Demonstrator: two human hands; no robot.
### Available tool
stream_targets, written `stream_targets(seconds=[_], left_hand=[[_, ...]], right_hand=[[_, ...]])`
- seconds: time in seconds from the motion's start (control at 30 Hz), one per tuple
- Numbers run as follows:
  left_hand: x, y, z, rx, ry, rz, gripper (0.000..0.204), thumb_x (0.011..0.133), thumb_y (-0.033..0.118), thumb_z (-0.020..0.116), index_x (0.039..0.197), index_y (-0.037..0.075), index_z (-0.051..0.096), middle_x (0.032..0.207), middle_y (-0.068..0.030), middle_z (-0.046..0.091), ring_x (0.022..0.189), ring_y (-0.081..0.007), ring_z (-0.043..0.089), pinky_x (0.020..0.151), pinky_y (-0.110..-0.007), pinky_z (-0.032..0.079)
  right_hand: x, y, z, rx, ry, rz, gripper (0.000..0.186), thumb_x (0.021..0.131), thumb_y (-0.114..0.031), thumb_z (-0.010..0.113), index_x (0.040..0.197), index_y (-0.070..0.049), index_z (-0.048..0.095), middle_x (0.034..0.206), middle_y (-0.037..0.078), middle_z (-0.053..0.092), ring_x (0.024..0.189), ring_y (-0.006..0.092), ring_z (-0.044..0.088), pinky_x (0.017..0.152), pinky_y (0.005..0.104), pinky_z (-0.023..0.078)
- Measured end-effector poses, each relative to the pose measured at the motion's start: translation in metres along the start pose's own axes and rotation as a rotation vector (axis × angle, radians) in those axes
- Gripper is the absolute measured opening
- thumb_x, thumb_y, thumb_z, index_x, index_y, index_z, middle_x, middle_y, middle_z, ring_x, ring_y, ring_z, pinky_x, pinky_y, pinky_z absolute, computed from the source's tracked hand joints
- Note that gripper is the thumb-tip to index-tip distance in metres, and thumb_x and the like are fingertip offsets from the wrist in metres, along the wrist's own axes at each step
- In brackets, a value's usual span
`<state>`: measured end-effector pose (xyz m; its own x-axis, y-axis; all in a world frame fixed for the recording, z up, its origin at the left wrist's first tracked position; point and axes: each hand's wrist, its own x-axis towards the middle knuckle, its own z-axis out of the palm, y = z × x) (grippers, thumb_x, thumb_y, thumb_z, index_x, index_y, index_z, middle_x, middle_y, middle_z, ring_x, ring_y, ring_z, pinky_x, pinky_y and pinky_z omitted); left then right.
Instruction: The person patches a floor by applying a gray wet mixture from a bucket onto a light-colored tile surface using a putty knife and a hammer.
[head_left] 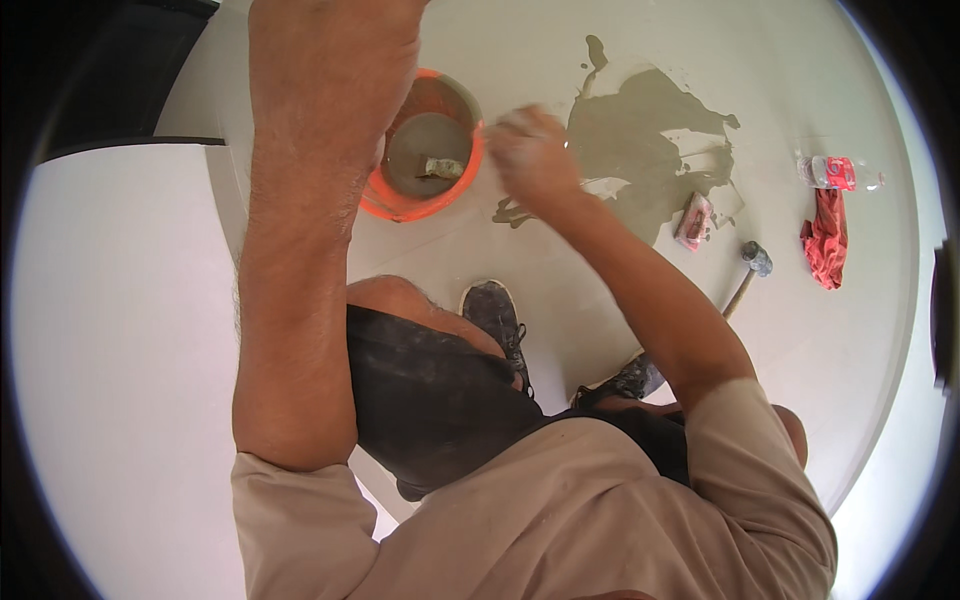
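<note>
My left hand (335, 75) is raised close to the camera at the upper left. Its fingers are hidden or cut off by the top edge, so what it holds does not show. Past the left wrist stands an orange bucket (400, 210) with grey, muddy liquid inside. A pale yellowish block (440, 168), perhaps a sponge, lies in that liquid. My right hand (535, 160) is just right of the bucket's rim, blurred by motion. Its fingers look curled into a fist; anything inside is hidden. Wet grey slurry (640, 125) is spread on the floor beyond the right hand.
On the floor to the right lie a pinkish block (693, 221), a mallet (757, 260) with a dark head, a red cloth (826, 245) and a clear plastic bottle (835, 173). My dark shoes (490, 315) are below the bucket. A white surface (120, 350) fills the left side.
</note>
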<state>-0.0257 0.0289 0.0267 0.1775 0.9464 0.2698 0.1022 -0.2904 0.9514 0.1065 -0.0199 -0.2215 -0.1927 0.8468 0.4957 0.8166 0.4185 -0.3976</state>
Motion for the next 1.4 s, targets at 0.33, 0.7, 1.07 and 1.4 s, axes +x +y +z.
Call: stream_targets(seconds=[0.33,0.7,1.07,1.4], left_hand=[[0.003,-0.005,-0.026,0.058,0.060,-0.066,0.014,0.095,0.015,0.069,0.089,0.003,0.072,0.074,0.0039,0.059,0.065,-0.0030,0.046,0.059,-0.021,0.037],[0.017,-0.031,0.000,0.151,0.030,-0.215,0.027,0.091,0.023,0.074,0.102,-0.001,0.075,0.079,0.0027,0.058,0.063,-0.0032,0.042,0.060,-0.020,0.036],[0.018,-0.041,0.019,0.186,-0.038,-0.257,0.028,0.098,0.025,0.070,0.109,0.000,0.073,0.080,0.0033,0.058,0.063,-0.0020,0.036,0.059,-0.018,0.029],[0.028,-0.064,0.006,0.129,-0.045,-0.285,0.029,0.097,0.026,0.071,0.110,0.000,0.074,0.080,0.0037,0.058,0.062,-0.0020,0.036,0.059,-0.018,0.030]], right_hand=[[0.081,-0.058,0.069,-0.258,-0.875,-0.016,0.015,0.091,-0.019,0.063,0.097,-0.009,0.073,0.092,0.009,0.074,0.093,0.0267,0.071,0.084,0.0424,0.050],[-0.027,0.063,-0.108,0.070,-0.309,0.722,0.034,0.095,-0.015,0.052,0.123,-0.006,0.069,0.095,0.019,0.072,0.089,0.0301,0.072,0.073,0.0471,0.055],[-0.183,0.265,-0.123,0.079,0.330,1.507,0.050,0.092,-0.008,0.053,0.142,-0.002,0.054,0.078,0.011,0.063,0.059,0.0171,0.059,0.045,0.0318,0.044],[-0.162,0.287,-0.142,0.089,0.186,1.564,0.037,0.088,-0.010,0.050,0.118,0.004,0.067,0.092,0.022,0.071,0.060,0.0284,0.070,0.055,0.0403,0.056]])
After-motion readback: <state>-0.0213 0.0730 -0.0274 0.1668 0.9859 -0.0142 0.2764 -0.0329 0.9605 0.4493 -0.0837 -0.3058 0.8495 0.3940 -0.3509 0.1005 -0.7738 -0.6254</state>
